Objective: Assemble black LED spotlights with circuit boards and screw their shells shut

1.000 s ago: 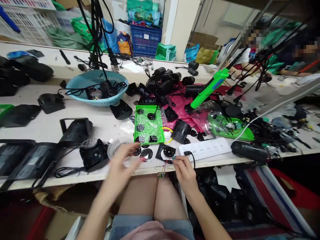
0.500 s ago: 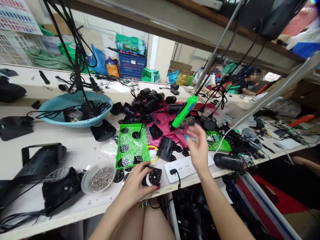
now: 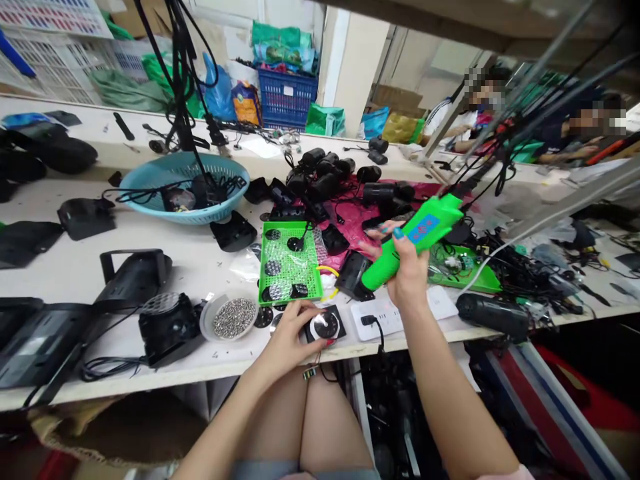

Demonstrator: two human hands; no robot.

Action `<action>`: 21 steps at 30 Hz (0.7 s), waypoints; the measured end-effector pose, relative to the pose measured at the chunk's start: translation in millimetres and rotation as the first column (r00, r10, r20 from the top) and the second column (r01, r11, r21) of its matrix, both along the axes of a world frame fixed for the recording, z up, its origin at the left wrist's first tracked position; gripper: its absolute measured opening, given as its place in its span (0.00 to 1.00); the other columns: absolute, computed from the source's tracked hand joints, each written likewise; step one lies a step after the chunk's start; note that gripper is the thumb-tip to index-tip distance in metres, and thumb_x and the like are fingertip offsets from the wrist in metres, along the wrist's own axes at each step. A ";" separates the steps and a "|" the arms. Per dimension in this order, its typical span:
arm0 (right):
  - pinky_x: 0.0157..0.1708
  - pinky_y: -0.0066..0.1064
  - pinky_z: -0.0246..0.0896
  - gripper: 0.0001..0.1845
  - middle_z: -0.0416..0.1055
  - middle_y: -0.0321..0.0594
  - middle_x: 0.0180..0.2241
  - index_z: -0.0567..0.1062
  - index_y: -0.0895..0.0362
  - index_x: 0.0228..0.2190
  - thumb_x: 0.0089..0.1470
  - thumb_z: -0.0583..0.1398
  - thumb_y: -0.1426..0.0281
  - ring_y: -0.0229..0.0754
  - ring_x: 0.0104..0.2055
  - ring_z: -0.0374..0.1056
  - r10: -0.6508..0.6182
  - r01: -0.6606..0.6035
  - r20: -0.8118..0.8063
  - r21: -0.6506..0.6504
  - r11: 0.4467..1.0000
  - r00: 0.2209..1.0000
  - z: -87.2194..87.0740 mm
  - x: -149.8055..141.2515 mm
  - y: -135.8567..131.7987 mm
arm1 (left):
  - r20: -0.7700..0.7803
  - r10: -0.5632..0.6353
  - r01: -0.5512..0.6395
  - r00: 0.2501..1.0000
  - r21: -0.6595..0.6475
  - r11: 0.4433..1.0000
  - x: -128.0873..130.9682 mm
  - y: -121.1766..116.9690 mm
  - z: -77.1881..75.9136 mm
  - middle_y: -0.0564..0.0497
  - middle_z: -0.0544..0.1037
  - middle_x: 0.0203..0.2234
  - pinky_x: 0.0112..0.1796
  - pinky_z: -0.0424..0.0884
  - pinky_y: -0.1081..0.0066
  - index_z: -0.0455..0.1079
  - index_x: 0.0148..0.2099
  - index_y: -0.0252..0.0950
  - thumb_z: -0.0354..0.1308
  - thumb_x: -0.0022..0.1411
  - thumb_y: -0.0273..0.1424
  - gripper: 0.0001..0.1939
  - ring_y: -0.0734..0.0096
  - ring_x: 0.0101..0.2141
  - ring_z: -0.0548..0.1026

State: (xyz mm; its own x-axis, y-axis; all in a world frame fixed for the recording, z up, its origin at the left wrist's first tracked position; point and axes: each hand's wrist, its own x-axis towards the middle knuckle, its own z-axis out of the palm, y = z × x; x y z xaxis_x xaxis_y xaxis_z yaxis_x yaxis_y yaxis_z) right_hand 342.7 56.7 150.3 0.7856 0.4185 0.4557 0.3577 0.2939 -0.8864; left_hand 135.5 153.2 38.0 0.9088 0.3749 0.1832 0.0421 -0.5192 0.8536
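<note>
Near the table's front edge, my left hand (image 3: 295,333) grips a black square housing (image 3: 341,331) with a round black disc (image 3: 325,325) on top. A wire and a small circuit board (image 3: 310,373) hang from it over the edge. My right hand (image 3: 406,267) is wrapped around a bright green electric screwdriver (image 3: 423,230), which tilts with its black tip end down to the left. Below that end lies a black housing (image 3: 350,272). A green perforated tray (image 3: 263,267) with several black discs stands just beyond my left hand.
A clear tub (image 3: 206,325) of small screws stands left of my left hand. Further back is a blue basket (image 3: 240,190) with cables. A white power strip (image 3: 400,315) lies under my right wrist. Black lamp housings (image 3: 133,277) fill the left side. Two people work across the table.
My right hand, open and reaching before, has closed around the green electric screwdriver and brought it down toward the left hand. The view has shifted; my left hand keeps its hold.
</note>
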 end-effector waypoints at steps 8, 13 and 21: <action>0.22 0.37 0.61 0.37 0.63 0.46 0.37 0.64 0.53 0.48 0.59 0.31 0.45 0.40 0.22 0.62 0.010 -0.011 0.057 0.015 1.000 0.998 11.3 -76.5 -27.6 | 0.047 -0.071 0.074 0.996 -0.081 0.994 3.6 0.1 -7.6 0.45 0.75 0.55 0.59 0.64 0.54 0.72 0.57 0.44 0.65 0.60 0.34 0.22 0.55 0.57 0.70; 0.20 0.36 0.59 0.37 0.63 0.48 0.37 0.65 0.52 0.46 0.59 0.33 0.41 0.47 0.29 0.66 0.031 -0.027 -0.045 0.085 0.996 0.999 24.4 -90.3 -30.4 | 0.070 -0.054 0.056 0.996 -0.018 0.998 6.9 -3.1 -9.5 0.45 0.76 0.52 0.57 0.65 0.55 0.71 0.55 0.42 0.66 0.59 0.32 0.22 0.56 0.54 0.71; 0.20 0.37 0.60 0.42 0.61 0.51 0.41 0.66 0.52 0.47 0.57 0.31 0.37 0.49 0.33 0.66 0.033 -0.034 -0.026 -0.023 0.999 0.999 -3.7 -94.6 -25.0 | 0.061 -0.032 0.031 0.998 0.020 0.999 10.4 -7.5 -3.0 0.46 0.76 0.48 0.53 0.66 0.57 0.72 0.51 0.40 0.67 0.55 0.28 0.21 0.55 0.50 0.71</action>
